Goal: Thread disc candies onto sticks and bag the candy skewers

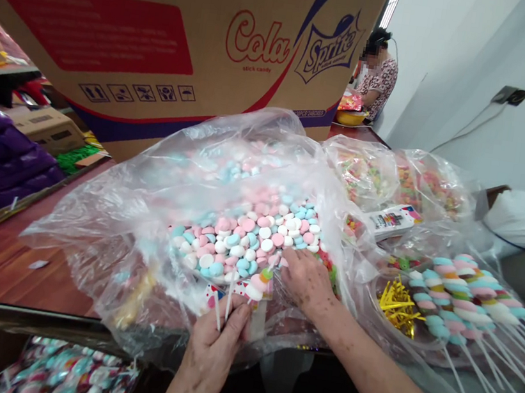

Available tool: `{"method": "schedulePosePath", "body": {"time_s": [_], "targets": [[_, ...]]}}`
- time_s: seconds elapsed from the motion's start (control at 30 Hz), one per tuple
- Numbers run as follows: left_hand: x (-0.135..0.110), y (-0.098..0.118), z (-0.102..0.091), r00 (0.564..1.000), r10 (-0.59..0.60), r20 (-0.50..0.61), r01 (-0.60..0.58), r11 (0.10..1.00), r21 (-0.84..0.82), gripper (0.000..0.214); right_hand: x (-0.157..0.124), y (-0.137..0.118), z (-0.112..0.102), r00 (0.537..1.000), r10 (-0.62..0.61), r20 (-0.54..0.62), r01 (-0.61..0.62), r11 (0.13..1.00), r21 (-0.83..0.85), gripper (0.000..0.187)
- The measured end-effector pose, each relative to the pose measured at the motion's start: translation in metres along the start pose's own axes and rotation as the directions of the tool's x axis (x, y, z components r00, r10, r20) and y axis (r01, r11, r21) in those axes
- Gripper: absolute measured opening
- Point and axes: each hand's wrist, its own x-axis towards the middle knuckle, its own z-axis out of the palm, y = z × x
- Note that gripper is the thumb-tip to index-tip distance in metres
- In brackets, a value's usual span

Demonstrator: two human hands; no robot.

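Observation:
My left hand (219, 336), at the table's front edge, is closed around thin white sticks. Two bare sticks (229, 295) stick up from it, and a candy skewer (258, 284) with pink, white, orange and green pieces leans right. My right hand (306, 283) lies at the near right edge of a pile of pink, blue and white marshmallow candies (242, 239). Its fingers are bent together near the skewer's top; anything between them is hidden. A clear plastic bag (115, 216) surrounds the pile, and some red and green candies (330, 267) show beside my right wrist.
Behind the bag stands a large cardboard box (200, 85). To the right are finished candy skewers (466, 297), gold twist ties (397, 308) and bags of gummies (367, 171). An open box of wrapped candy (75, 368) sits below left. Another person (379, 76) sits far back.

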Motion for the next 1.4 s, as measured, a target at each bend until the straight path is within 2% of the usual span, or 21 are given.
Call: {"method": "schedulePosePath", "body": {"time_s": [0.1,0.13,0.17,0.2,0.23,0.27,0.3,0.33,0.4,0.5,0.77,1.1,1.27,1.33,1.4], "targets": [[0.000,0.000,-0.004,0.998,0.066,-0.015,-0.064,0.993,0.102,0.036,0.001,0.009,-0.011,0.998,0.065,-0.023,-0.061,0.984,0.166,0.013],[-0.001,0.001,-0.006,0.996,0.092,-0.010,-0.090,0.985,0.146,0.036,0.001,0.012,-0.014,0.995,0.098,-0.012,-0.090,0.952,0.292,0.010],[-0.001,0.001,-0.007,0.994,0.113,0.001,-0.111,0.975,0.192,0.035,0.000,0.014,-0.017,0.990,0.140,0.020,-0.134,0.876,0.463,0.010],[-0.001,0.002,-0.008,0.992,0.127,0.015,-0.127,0.964,0.235,0.034,0.000,0.015,-0.019,0.980,0.184,0.075,-0.189,0.739,0.647,0.012],[-0.001,0.002,-0.009,0.990,0.137,0.026,-0.139,0.952,0.272,0.034,0.000,0.016,-0.021,0.964,0.220,0.148,-0.248,0.547,0.800,0.014],[-0.001,0.002,-0.009,0.989,0.144,0.033,-0.148,0.942,0.301,0.034,-0.001,0.015,-0.022,0.945,0.240,0.223,-0.297,0.339,0.892,0.017],[-0.002,0.002,-0.009,0.988,0.149,0.033,-0.152,0.934,0.323,0.033,-0.001,0.015,-0.023,0.926,0.247,0.286,-0.332,0.170,0.928,0.020],[-0.002,0.001,-0.008,0.988,0.152,0.028,-0.152,0.927,0.342,0.032,-0.001,0.014,-0.023,0.913,0.249,0.324,-0.351,0.075,0.933,0.022],[-0.002,0.000,-0.008,0.987,0.159,0.008,-0.151,0.915,0.375,0.031,-0.001,0.011,-0.024,0.900,0.256,0.354,-0.362,-0.015,0.932,0.024],[-0.001,-0.002,-0.006,0.985,0.170,-0.012,-0.151,0.903,0.401,0.031,-0.001,0.009,-0.024,0.891,0.262,0.371,-0.370,-0.058,0.927,0.025],[0.002,0.003,-0.002,0.988,0.146,-0.051,-0.115,0.914,0.388,0.027,-0.001,0.003,-0.024,0.894,0.247,0.373,-0.357,-0.108,0.928,0.024],[0.004,-0.002,-0.006,0.989,0.149,-0.011,-0.133,0.910,0.392,0.026,-0.001,0.003,-0.023,0.895,0.236,0.380,-0.362,-0.115,0.925,0.024],[0.005,-0.001,-0.007,0.987,0.161,0.003,-0.149,0.909,0.388,0.024,-0.003,0.003,-0.022,0.908,0.230,0.351,-0.345,-0.067,0.936,0.022],[0.006,0.000,-0.006,0.986,0.166,0.008,-0.156,0.910,0.383,0.024,-0.004,0.004,-0.021,0.910,0.236,0.340,-0.347,-0.012,0.938,0.024],[0.005,0.000,-0.004,0.983,0.183,0.010,-0.173,0.910,0.377,0.024,-0.006,0.004,-0.019,0.916,0.255,0.310,-0.340,0.081,0.937,0.027]]}}
